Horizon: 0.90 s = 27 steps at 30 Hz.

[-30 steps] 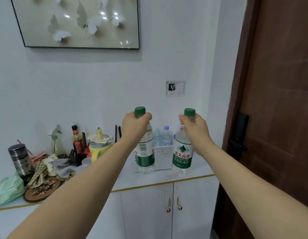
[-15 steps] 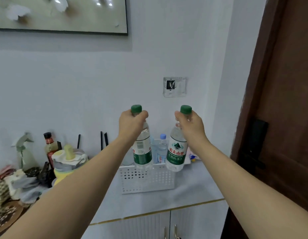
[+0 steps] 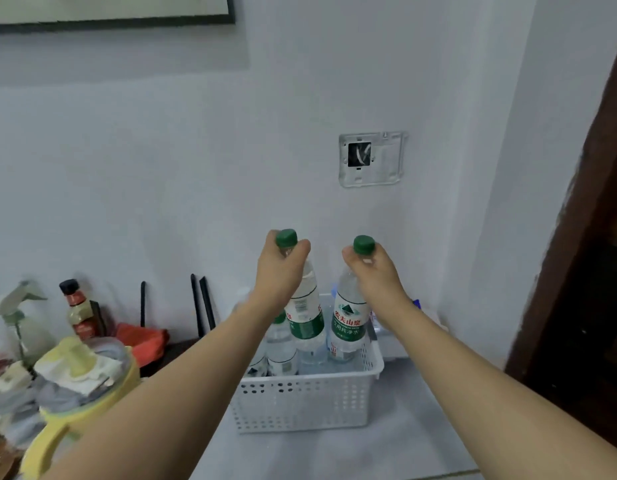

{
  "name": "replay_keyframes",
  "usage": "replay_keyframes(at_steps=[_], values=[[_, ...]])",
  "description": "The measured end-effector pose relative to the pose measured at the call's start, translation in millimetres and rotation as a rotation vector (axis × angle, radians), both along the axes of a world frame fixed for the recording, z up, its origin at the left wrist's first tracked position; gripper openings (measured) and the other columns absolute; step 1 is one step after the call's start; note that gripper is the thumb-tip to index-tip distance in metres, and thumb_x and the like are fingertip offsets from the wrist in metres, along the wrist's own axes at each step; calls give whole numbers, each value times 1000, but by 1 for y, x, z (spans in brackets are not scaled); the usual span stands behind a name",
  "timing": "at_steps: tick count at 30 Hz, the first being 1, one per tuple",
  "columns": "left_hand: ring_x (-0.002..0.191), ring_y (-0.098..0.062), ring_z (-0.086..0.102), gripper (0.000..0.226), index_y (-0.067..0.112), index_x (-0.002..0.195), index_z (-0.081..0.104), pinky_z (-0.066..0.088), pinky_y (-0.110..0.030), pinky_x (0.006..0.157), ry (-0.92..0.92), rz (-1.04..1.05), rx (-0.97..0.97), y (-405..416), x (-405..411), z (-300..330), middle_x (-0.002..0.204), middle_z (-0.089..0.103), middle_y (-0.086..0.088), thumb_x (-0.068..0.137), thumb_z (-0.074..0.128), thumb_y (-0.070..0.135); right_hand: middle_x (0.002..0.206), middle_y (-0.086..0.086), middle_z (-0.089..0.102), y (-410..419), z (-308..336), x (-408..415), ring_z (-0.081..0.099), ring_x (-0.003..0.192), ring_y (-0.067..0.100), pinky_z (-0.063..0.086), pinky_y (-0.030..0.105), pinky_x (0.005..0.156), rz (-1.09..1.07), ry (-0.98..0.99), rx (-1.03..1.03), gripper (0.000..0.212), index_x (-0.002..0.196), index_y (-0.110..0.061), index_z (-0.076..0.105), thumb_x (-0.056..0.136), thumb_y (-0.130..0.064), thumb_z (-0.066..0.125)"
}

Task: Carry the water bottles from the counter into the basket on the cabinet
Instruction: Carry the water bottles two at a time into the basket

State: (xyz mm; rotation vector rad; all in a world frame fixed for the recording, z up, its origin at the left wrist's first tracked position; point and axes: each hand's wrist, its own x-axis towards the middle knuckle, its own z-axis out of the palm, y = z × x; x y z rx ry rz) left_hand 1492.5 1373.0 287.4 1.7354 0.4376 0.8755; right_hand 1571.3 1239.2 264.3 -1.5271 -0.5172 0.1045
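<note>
Bottles (image 3: 347, 320) in basket (image 3: 303, 403) (both hands (image 3: 283, 268) gripping necks).

At the cabinet top's left end stands a yellow jug (image 3: 75, 403) stuffed with cloths, a red-capped sauce bottle (image 3: 78, 313) behind it near the wall, beside a red cloth (image 3: 141, 337). A bare switch plate (image 3: 371, 159) sits on the wall above, a dark wooden door (image 3: 591, 271) at right.

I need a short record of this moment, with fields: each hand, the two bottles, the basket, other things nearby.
left hand: grips neck of left bottle
right hand: grips neck of right bottle
bottles: green caps, lowered into the basket
basket: white, perforated, on the cabinet top; already holds other bottles
nearby: yellow jug, sauce bottle
</note>
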Motion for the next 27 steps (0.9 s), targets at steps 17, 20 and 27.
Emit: replay_keyframes(at_steps=[17, 20, 27], values=[[83, -20, 52, 23, 22, 104, 46, 48, -32, 75, 2, 94, 252, -2, 39, -114, 97, 50, 2, 95, 55, 42, 127, -2, 50, 12, -106, 39, 37, 129, 23, 28, 43, 109, -47, -131, -564, 38, 121, -26, 56, 93, -51, 50], [89, -21, 51, 30, 19, 111, 43, 47, -32, 80, 44, 79, 277, -4, 40, -131, 103, 48, -2, 96, 53, 42, 129, -1, 48, 9, -113, 40, 37, 129, 24, 28, 39, 106, -36, -168, -585, 40, 126, -27, 55, 93, -49, 52], [96, -22, 44, 24, 13, 109, 41, 43, -40, 89, 205, 13, 352, -3, 46, -150, 103, 41, -3, 98, 55, 28, 129, 1, 45, 3, -124, 41, 33, 125, 24, 30, 36, 101, 32, -171, -621, 40, 122, -21, 53, 91, -47, 56]])
